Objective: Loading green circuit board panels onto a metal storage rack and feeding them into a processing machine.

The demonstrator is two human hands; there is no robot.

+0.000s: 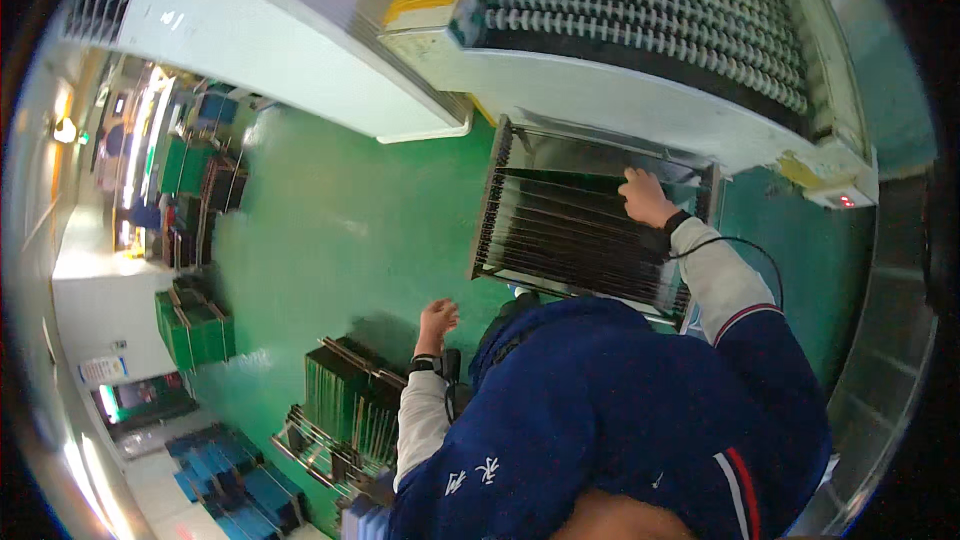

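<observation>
Dark panel: a thin, dark green sheet (pixel 570 180) at the far side of the row, running left from my right fingertips toward the slotted side of the rack.
Right hand: mine (pixel 648 198), fingers bent at the right-hand part of that sheet; I cannot tell whether they pinch its edge or only touch it.
Panel row: further dark panels (pixel 560 235) standing side by side in the rack, nearer my body than the sheet and below my right hand.
Rack: a metal frame (pixel 488 210) with toothed sides, directly in front of me.
Right wrist: a dark band (pixel 676 221), with a black cable (pixel 760 248) looping beside my sleeve.
Left hand: mine (pixel 437 320), well apart from the sheet, fingers curled inward above the green floor (pixel 320 200); I cannot tell whether the fingertips meet.
Second rack: green panels (pixel 335 390) upright, near my left forearm.
Roller machine: rows of pale rollers (pixel 640 30) just beyond the rack.
Cabinet: a long white housing (pixel 290 50), left of the rollers.
</observation>
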